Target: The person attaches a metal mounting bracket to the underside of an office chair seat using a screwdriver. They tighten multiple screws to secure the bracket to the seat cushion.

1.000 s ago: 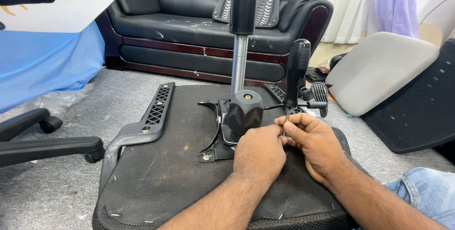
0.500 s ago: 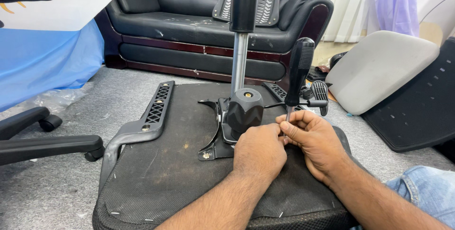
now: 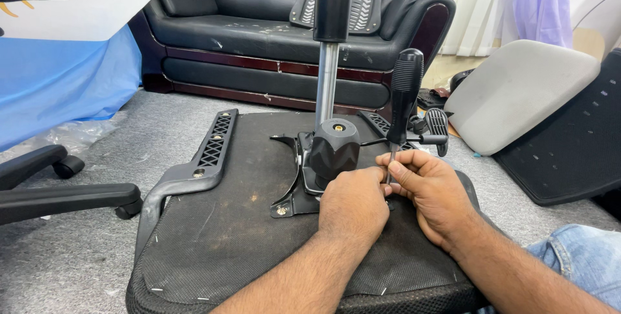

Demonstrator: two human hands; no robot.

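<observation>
1. One upturned chair seat (image 3: 220,236) fills the near floor; its gas cylinder (image 3: 328,62) is cut off at the top.
2. Both hands hide the screw near the seat plate (image 3: 294,184).
3. The left hand (image 3: 352,204) rests curled, its grip unclear.
4. The right hand (image 3: 430,191) pinches the upright screwdriver (image 3: 404,97) shaft, much as before.

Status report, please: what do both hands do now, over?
Left hand and right hand together at the screwdriver shaft, tool upright. Tip at the metal plate under the upturned chair seat. Contact point hidden behind hands.
</observation>
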